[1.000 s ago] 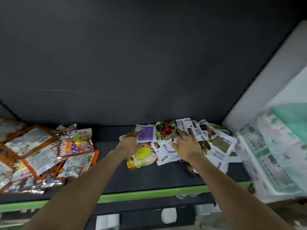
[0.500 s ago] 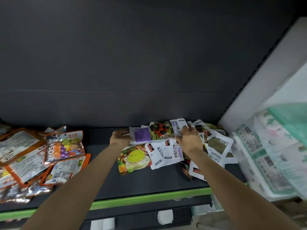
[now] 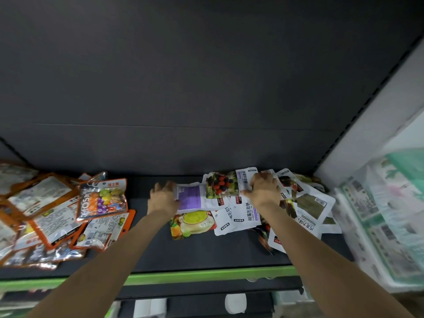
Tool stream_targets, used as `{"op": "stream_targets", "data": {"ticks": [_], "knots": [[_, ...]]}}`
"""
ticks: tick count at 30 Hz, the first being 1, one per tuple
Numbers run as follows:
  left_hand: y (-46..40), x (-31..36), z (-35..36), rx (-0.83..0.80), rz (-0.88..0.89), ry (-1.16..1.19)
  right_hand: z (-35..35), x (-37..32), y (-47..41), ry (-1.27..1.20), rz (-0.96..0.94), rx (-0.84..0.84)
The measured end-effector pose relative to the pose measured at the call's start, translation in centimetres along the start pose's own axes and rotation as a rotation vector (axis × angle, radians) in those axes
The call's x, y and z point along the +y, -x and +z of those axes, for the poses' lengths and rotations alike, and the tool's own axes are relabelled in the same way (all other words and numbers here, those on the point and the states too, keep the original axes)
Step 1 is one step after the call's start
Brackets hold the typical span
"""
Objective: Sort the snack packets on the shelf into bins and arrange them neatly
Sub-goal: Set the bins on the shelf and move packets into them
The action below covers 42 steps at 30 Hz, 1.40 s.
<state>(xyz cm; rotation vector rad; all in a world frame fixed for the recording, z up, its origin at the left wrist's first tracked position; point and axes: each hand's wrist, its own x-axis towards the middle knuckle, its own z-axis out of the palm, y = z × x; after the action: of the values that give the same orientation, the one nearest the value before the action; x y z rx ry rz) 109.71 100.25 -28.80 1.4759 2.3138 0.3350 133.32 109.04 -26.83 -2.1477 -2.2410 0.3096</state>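
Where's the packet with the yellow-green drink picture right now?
Head view: the yellow-green drink packet lies at the white pile's front-left, just below the purple-panelled white packet, right of the left forearm.
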Motion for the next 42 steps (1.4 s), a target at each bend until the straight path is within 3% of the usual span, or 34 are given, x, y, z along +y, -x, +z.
{"op": "stream_targets", "data": {"ticks": [2, 6, 10, 15, 22, 27, 32, 42], "knots": [[0.1, 1.3, 0.5, -0.019, 0.129, -0.055, 0.2, -0.2, 0.0, 0.018, 0.002, -0.005], [-0.8, 3.7, 2.2, -0.204, 0.295, -0.097, -0.2, -0.4, 0.0, 0.032, -0.004, -0.06], [-0.7, 3.9, 2.3, -0.177, 0.284, -0.23, -0.2, -0.5, 0.3, -0.052, -0.017, 0.075], [0.3, 2.3, 1.1, -0.165, 0.177, -0.337, -0.9, -0.7, 1.0, -0.345, -0.073, 0.065], [-0.3, 2.1, 0.6, -0.269, 0.126, -0.226, -2.6, 0.5, 1.8, -0.306, -0.17, 0.054], [-1.2, 1.8, -0.3, -0.043, -0.008, 0.227, -3.6, 0.6, 2.9, -0.4, -0.202, 0.102], [0.2, 0.9, -3.2, 0.063, 0.042, 0.51, -4.9, 0.1, 3.5, -0.446, -0.259, 0.154], [5.4, -0.4, -10.5, 0.258, 0.14, 0.039, -8.2, -5.2, 6.5, -0.449, -0.409, 0.155]]}}
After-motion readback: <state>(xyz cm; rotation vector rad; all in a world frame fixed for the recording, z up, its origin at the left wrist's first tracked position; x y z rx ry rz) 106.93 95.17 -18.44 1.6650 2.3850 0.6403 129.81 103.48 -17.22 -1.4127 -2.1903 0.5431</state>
